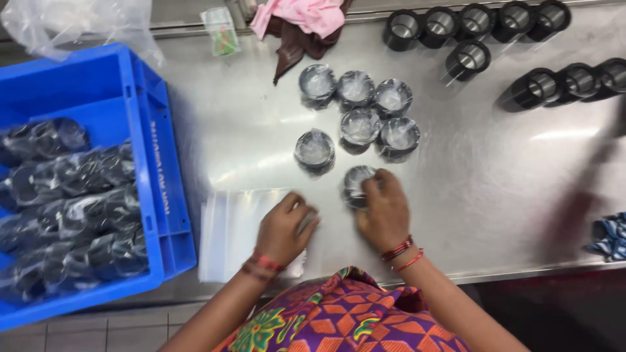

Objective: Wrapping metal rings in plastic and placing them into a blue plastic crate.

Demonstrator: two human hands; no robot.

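The steel surface (469,195) carries a blue crate (98,98) of bagged black rings at its left end. Right of the crate lies a stack of clear bags (228,228); the left hand (283,228) pinches its edge. Farther right, the right hand (383,212) clasps a wrapped ring (355,181).

Bagged black ring (357,184), upright, on steel table

Seven bagged rings (359,125) — nine bare sleeves (468,58).
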